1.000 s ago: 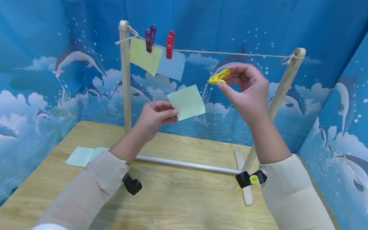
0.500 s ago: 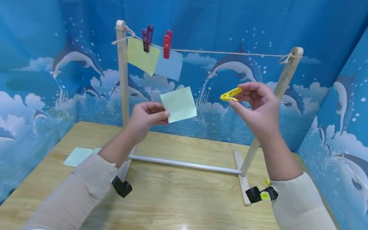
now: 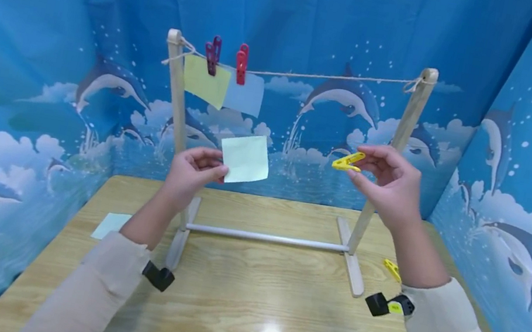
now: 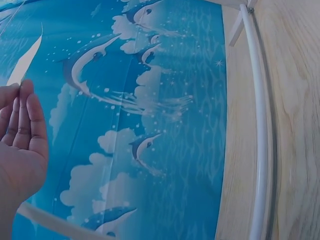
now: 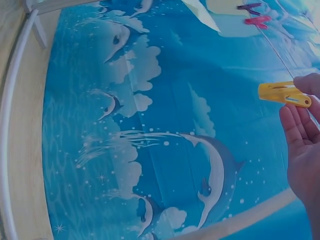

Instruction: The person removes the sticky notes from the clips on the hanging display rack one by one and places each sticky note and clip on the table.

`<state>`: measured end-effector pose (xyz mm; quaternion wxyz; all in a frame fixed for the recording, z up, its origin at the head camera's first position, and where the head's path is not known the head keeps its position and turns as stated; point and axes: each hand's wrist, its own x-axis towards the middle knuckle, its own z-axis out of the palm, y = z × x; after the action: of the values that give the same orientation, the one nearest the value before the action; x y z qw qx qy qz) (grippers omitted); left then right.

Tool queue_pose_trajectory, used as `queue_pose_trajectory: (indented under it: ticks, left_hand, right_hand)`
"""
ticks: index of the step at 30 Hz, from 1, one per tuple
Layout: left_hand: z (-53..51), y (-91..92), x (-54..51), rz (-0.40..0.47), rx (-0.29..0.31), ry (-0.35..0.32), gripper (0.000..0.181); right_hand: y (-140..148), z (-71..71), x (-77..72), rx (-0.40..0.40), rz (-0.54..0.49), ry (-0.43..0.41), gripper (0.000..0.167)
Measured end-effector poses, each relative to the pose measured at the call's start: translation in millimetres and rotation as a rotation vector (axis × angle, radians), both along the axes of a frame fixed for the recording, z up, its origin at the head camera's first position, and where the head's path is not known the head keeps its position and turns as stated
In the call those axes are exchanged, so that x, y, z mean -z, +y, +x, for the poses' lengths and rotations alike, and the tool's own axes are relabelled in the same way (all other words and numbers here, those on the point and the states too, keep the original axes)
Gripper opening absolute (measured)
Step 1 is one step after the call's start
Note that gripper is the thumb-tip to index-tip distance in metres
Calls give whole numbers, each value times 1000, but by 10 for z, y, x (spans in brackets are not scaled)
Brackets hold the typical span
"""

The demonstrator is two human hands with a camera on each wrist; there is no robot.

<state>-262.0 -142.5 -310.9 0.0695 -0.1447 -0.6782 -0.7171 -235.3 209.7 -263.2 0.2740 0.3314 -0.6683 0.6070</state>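
My left hand pinches a pale green sticky note by its lower left corner, below the string. In the left wrist view the note appears nearly edge-on between thumb and fingers. My right hand holds a yellow clothespin between thumb and fingers, to the right of the note and apart from it. The right wrist view shows the yellow clothespin pointing away from the fingertips. On the string, a dark purple clothespin grips a yellow note, and a red clothespin grips a light blue note.
Two wooden posts carry the string, joined low down by a white rod. Another pale green note lies on the wooden table at the left. A second yellow clothespin lies at the right, partly behind my right arm.
Both hands have moved lower and farther apart, the left one leftward with the note, the right one rightward with the yellow clothespin. The note is turned more upright.
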Motion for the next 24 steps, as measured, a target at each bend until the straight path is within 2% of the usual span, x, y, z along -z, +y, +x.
queue_pose_trajectory:
  ticks: [7, 13, 17, 24]
  left_hand:
    - [73, -110, 51, -62, -23, -6, 29]
    - [155, -179, 91, -117, -40, 23, 31]
    - [184, -251, 130, -121, -49, 45, 30]
    - [232, -399, 183, -118, -51, 35, 30]
  right_hand:
    - [117, 24, 127, 53, 9, -35, 34]
    - [180, 62, 227, 22, -9, -19, 35]
    - [227, 92, 270, 5, -33, -35, 34]
    - [322, 159, 354, 6, -61, -72, 34]
